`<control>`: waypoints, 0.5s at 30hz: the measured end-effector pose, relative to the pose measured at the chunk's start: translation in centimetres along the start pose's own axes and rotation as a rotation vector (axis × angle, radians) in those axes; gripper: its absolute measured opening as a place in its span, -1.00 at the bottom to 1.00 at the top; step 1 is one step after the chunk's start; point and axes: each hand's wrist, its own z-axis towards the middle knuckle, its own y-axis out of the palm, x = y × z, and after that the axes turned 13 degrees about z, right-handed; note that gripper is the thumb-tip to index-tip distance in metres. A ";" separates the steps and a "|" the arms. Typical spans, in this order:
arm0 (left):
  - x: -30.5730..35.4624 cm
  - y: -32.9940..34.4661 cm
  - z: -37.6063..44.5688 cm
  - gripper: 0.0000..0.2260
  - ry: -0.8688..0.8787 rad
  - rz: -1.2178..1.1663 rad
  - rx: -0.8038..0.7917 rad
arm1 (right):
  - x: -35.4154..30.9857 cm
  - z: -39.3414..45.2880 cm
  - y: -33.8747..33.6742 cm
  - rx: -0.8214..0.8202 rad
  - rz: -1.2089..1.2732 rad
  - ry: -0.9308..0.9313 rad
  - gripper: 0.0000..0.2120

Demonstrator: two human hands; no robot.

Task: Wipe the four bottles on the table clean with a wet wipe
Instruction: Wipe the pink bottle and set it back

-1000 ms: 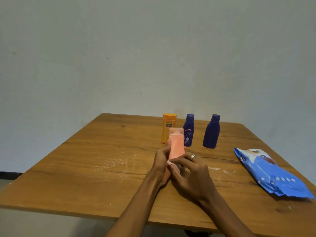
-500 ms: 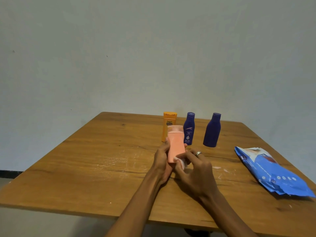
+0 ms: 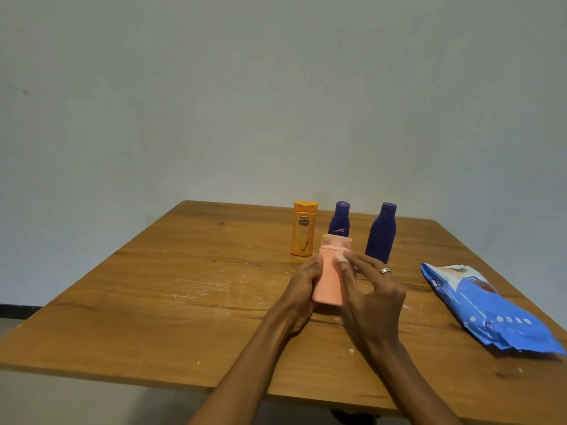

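Pale grey wall (image 3: pixel 276 102) stands behind a scratched brown wooden table (image 3: pixel 153 302) that fills the lower half of the head view. Near the table's middle, the left hand (image 3: pixel 302 289) grips a salmon-pink plastic bottle (image 3: pixel 329 280) from its 9 o'clock side, fingers curled round the back of it. The right hand (image 3: pixel 372 297), a silver ring (image 3: pixel 385 270) on one finger, pinches a small white wet wipe (image 3: pixel 340 257) against the bottle's upper part, just under the pale cap. At 12 o'clock from the hands stand three more bottles, upright and apart from one another: an orange plastic bottle (image 3: pixel 303 228) at about 11, a small dark blue bottle (image 3: pixel 339 219) partly hidden behind the pink one, and a larger dark blue bottle (image 3: pixel 382 233) at about 1. At 3 o'clock, well apart, a blue plastic wipes packet (image 3: pixel 491 311) lies flat near the table's edge.
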 end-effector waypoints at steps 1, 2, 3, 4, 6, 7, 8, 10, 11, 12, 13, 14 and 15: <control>0.0 -0.2 0.1 -0.59 0.001 -0.007 0.031 | 0.0 -0.1 0.0 -0.027 0.002 0.028 -0.70; 0.1 -0.4 0.2 -0.58 0.002 -0.013 0.064 | 0.0 -0.3 0.0 -0.056 0.005 0.045 -0.73; 0.1 -0.6 0.3 -0.57 0.006 -0.012 0.090 | 0.0 -0.4 0.0 -0.079 0.009 0.050 -0.75; 0.1 -0.7 0.3 -0.56 0.013 -0.011 0.106 | -0.1 -0.5 0.0 -0.091 0.013 0.046 -0.78; 0.0 -0.7 0.3 -0.55 0.028 -0.006 0.107 | -0.1 -0.4 -0.1 -0.085 0.011 0.026 -0.79; 0.0 -0.6 0.2 -0.56 0.035 -0.006 0.099 | 0.0 -0.4 -0.2 -0.068 0.003 0.018 -0.78; 0.1 -0.5 0.1 -0.57 0.041 -0.006 0.086 | 0.1 -0.2 -0.3 -0.044 -0.005 0.010 -0.77; 0.3 -0.4 0.0 -0.61 0.047 -0.004 0.044 | 0.3 0.2 -0.4 0.018 -0.003 0.006 -0.73; 0.3 -0.4 -0.1 -0.63 0.045 0.000 0.019 | 0.3 0.4 -0.5 0.050 0.008 0.008 -0.70; 0.4 -0.3 -0.2 -0.66 0.042 0.003 -0.003 | 0.2 0.6 -0.5 0.079 0.026 0.009 -0.68; 0.5 -0.2 -0.3 -0.70 0.035 0.003 -0.017 | 0.1 0.7 -0.6 0.104 0.047 0.009 -0.65; 0.4 -0.2 -0.3 -0.73 0.026 -0.001 -0.029 | -0.1 0.8 -0.6 0.124 0.066 0.009 -0.63; 0.3 -0.2 -0.4 -0.75 0.021 -0.009 -0.042 | -0.1 0.9 -0.6 0.140 0.077 0.008 -0.62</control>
